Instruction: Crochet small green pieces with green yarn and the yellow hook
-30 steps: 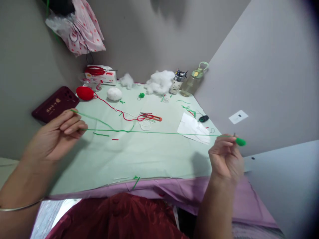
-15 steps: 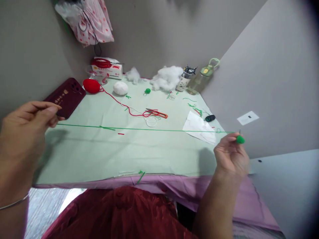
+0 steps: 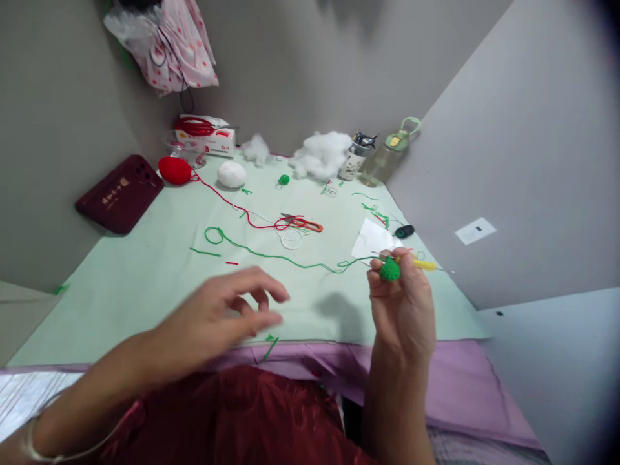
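My right hand (image 3: 403, 310) pinches a small green crocheted piece (image 3: 390, 270) together with a crochet hook (image 3: 425, 265) that has a yellow handle. From the piece a green yarn tail (image 3: 295, 260) runs left across the table, slack, ending in a loop. My left hand (image 3: 217, 316) is over the near part of the table, slightly blurred, its fingers curved and apart around nothing. Beyond the yarn lie orange-handled scissors (image 3: 307, 223) beside loose red and white strands. A white paper (image 3: 368, 237) lies partly behind my right hand.
Along the back stand a red yarn ball (image 3: 175, 170), a white ball (image 3: 231, 174), white stuffing (image 3: 322, 155), a pen cup (image 3: 355, 163) and a bottle (image 3: 385, 158). A dark red phone (image 3: 121, 194) lies at left. Green scraps (image 3: 272, 347) sit on the front edge.
My left hand has let go of the green yarn and moved right and nearer. The once taut yarn now lies slack. My right hand has moved left, with the piece and hook showing more fully.
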### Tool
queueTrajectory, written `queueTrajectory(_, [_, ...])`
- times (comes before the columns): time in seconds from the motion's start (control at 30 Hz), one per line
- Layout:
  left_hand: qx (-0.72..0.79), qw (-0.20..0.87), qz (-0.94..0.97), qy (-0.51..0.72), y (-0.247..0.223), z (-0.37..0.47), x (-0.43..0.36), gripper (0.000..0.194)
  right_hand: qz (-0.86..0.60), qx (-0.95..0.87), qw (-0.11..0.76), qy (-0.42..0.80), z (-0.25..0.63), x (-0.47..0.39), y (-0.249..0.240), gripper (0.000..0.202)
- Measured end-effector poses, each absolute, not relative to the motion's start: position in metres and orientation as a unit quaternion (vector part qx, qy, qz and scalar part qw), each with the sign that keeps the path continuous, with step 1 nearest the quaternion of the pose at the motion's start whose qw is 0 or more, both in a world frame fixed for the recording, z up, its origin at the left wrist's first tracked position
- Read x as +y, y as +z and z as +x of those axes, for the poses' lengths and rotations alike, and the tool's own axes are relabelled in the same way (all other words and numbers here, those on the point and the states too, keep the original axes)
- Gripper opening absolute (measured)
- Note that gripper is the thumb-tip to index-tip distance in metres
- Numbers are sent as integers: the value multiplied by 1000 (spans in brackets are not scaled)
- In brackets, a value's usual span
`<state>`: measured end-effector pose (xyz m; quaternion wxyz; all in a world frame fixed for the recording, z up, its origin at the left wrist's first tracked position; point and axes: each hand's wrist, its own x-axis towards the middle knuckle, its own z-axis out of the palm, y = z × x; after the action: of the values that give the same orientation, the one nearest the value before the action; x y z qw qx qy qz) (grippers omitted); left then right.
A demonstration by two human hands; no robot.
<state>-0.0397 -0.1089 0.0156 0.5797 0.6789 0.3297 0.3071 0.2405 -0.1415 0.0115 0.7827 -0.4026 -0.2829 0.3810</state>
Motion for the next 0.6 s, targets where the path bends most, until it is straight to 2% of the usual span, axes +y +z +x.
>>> queueTrajectory(0.1, [328,409,839,145,-2,-18,-116,13,-404,-294,787,363,241,-144,17,22])
queueTrajectory(0.17, [340,303,883,111,-19,-14,-121,17,-411,-291,783,365,243,-145,17,21])
queueTrajectory(0.27, [274,237,928,94,-39,-16,-126,15,-425,-268,781,371,245,-147,12,22])
queueTrajectory(0.4, [213,254,926,182,-23,-22,-113,20,-431,-250,780,378,245,-151,10,22])
queueTrajectory(0.53, [290,315,820,381,36,-23,-88,8,-432,-285,765,384,241,-158,15,21])
queueTrajectory(0.6, [290,355,773,440,66,-20,-80,9,-433,-306,754,389,239,-161,16,20])
